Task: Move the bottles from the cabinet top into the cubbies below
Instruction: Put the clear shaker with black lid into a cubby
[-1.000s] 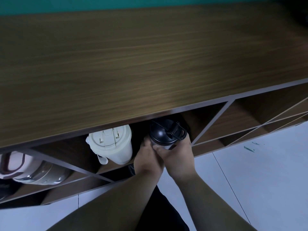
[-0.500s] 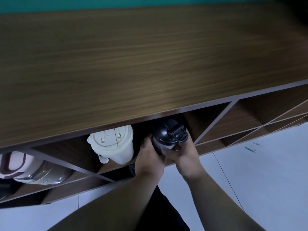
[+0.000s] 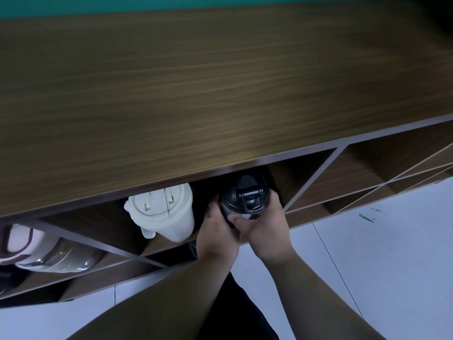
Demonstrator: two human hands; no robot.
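Note:
A black-lidded bottle (image 3: 245,192) stands upright at the mouth of a cubby just under the wooden cabinet top (image 3: 220,82). My left hand (image 3: 217,229) wraps its left side and my right hand (image 3: 266,227) wraps its right side; its lower body is hidden by my fingers. A cream bottle (image 3: 163,212) with a flip lid stands in the same cubby, just to the left. Further left, a white and silver bottle (image 3: 46,251) lies tilted in another cubby.
Diagonal dividers (image 3: 316,177) split the cubbies; the ones to the right hold nothing I can see. Pale floor tiles (image 3: 367,266) lie below. A teal wall (image 3: 122,3) runs behind the cabinet top, which bears no bottles in view.
Both hands have pushed the black-lidded bottle a little further back and up into the cubby, beside the cream bottle. The other bottles have not moved.

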